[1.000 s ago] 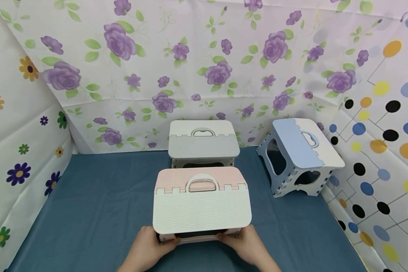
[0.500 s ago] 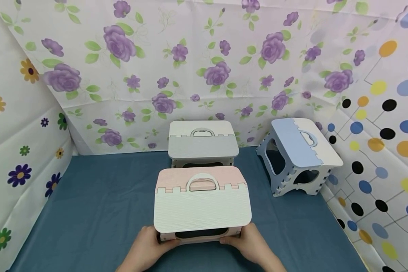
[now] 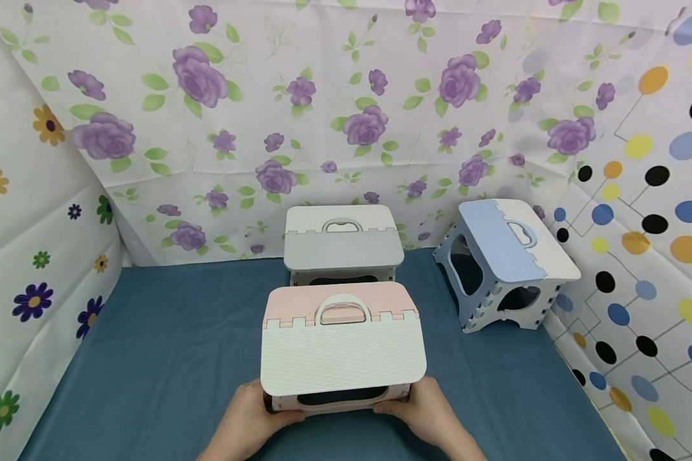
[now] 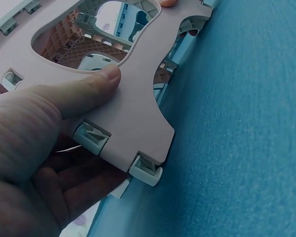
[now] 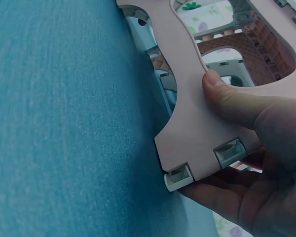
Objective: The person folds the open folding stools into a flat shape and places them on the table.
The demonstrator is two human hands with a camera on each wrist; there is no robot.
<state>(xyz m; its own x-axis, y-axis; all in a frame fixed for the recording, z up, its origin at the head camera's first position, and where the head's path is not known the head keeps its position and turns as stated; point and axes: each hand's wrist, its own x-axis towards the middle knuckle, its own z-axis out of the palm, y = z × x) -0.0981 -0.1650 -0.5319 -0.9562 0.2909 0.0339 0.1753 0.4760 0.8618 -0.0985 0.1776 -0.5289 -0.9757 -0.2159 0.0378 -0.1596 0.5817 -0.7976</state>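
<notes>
A folding step stool (image 3: 343, 355) with a pink and white top and a carry handle stands unfolded at the front of the table. My left hand (image 3: 252, 419) grips its near left leg, thumb on the pink front panel (image 4: 133, 94) and fingers around the side. On the other side, my right hand (image 3: 418, 413) holds the near right leg the same way, its thumb lying on the pink panel (image 5: 187, 98) below the oval cutout. The stool's feet sit at the blue cloth in both wrist views. Most of the fingers are hidden behind the legs in the head view.
Just behind stands a grey and white folding stool (image 3: 343, 246), partly covered by the pink one. A blue and white stool (image 3: 507, 256) is angled at the right. Blue cloth (image 3: 167, 346) covers the table, and a flowered curtain (image 3: 323, 128) hangs at the back.
The pink stool's front has tipped slightly, showing a bit more of its front opening than one second ago. Both hands keep their hold. The view has shifted a little.
</notes>
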